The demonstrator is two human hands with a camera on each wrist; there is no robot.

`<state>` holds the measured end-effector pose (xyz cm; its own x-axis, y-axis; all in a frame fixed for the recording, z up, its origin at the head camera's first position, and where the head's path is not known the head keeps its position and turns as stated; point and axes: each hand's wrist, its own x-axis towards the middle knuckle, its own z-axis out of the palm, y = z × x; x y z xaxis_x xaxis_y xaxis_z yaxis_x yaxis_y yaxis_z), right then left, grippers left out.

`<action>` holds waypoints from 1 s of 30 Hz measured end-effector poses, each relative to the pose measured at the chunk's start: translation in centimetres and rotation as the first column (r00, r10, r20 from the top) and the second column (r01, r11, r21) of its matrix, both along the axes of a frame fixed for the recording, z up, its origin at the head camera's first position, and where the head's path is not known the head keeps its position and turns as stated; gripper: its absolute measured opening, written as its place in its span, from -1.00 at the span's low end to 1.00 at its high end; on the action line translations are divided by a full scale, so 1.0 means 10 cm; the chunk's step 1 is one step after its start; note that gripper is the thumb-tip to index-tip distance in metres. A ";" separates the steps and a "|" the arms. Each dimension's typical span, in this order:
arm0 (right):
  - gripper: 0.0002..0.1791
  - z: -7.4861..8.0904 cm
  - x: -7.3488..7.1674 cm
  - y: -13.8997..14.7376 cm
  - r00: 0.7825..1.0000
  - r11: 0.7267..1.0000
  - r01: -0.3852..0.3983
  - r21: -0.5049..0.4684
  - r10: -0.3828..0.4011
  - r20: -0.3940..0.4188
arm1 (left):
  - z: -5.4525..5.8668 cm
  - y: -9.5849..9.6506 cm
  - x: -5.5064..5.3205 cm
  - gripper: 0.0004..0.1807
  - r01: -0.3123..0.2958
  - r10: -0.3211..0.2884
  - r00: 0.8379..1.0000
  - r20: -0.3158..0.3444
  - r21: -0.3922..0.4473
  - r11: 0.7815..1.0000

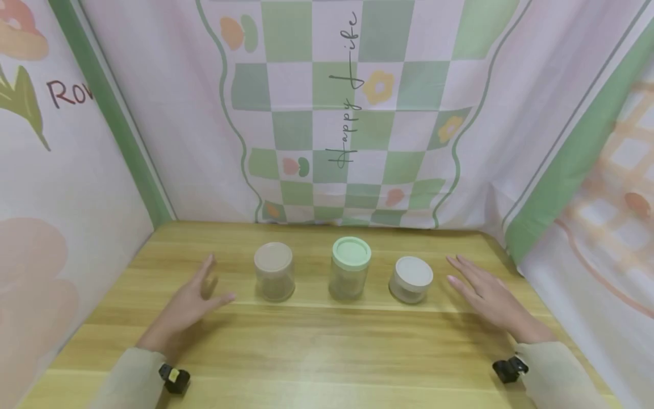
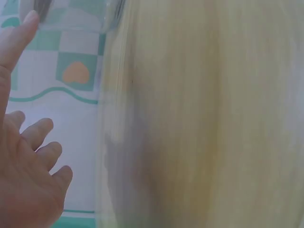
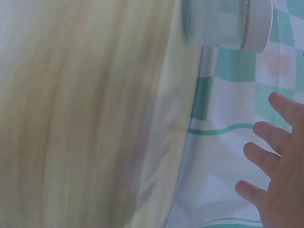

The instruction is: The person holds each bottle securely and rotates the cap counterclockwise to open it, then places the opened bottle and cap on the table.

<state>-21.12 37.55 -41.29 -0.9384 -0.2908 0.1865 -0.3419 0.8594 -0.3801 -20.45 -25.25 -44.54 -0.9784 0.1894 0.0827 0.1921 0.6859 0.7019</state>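
2 beige sleeves (image 1: 130,379) end near 2 small black wrist cameras (image 1: 177,383) (1 yellow-marked).

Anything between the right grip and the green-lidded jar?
Yes: the white-lidded jar stands between the right grip and the green-lidded jar. Nothing visible stands between the right grip and the white-lidded jar.

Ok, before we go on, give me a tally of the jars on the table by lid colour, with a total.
Beige-lidded jar: 1
Green-lidded jar: 1
White-lidded jar: 1
Total: 3
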 end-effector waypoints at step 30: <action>-0.40 0.30 -0.03 -0.55 0.984 0.991 -0.130 -0.012 0.127 -0.123 | -0.13 0.56 -0.22 0.16 0.055 -0.115 0.988 0.107 0.451 0.891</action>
